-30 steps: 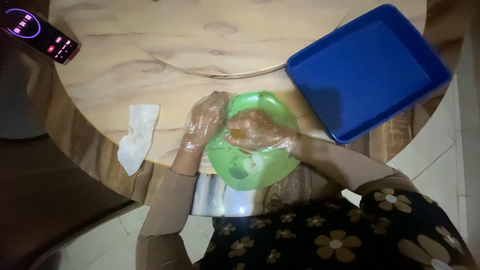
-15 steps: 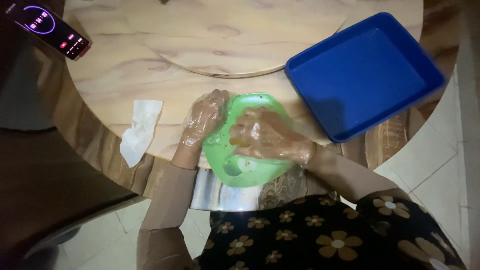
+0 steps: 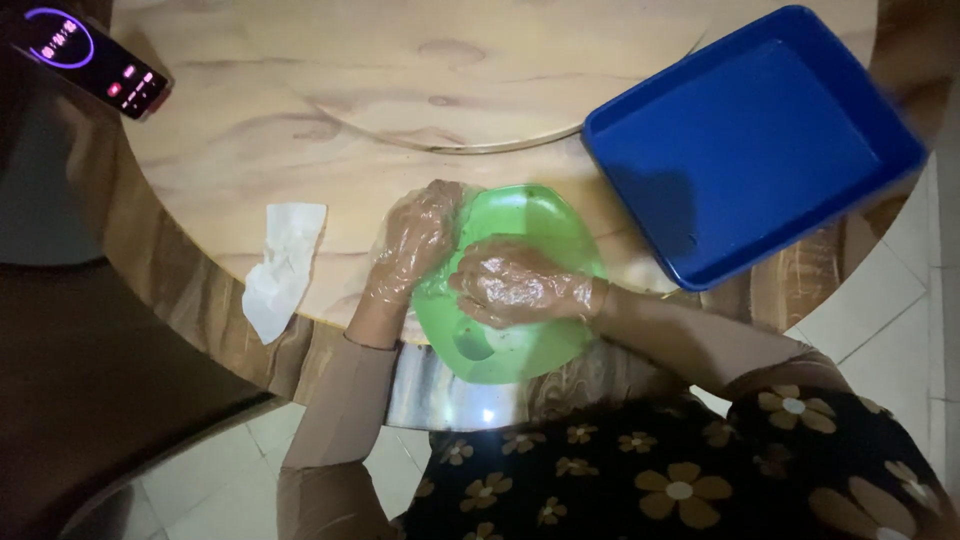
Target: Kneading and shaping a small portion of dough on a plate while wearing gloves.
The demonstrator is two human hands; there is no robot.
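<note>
A green plastic bowl [image 3: 530, 290] sits at the near edge of a round wooden table [image 3: 250, 170], partly overhanging the side closest to the person. Both hands wear thin, clear disposable gloves.

The left hand [image 3: 415, 240] lies against the bowl's left rim, fingers curved and loosely closed around the edge, gripping the bowl. The right hand [image 3: 520, 285] is down inside the bowl, palm facing downward, fingers bent and pressed together over whatever lies beneath them; the contents are hidden by the hand, so it cannot be told whether anything is held. A darker patch shows on the bowl's floor just below the right hand.

To the left of the bowl, near but apart from it, a crumpled white tissue [image 3: 282, 265] lies at the table's edge. To the right of the bowl, just beside it, a blue rectangular tray [image 3: 750, 150] sits tilted at an angle. Far to the upper left of the bowl, a phone [image 3: 90, 60] with a lit screen rests at the table's rim. A raised round wooden board [image 3: 480, 70] lies beyond the bowl, toward the table's centre.
</note>
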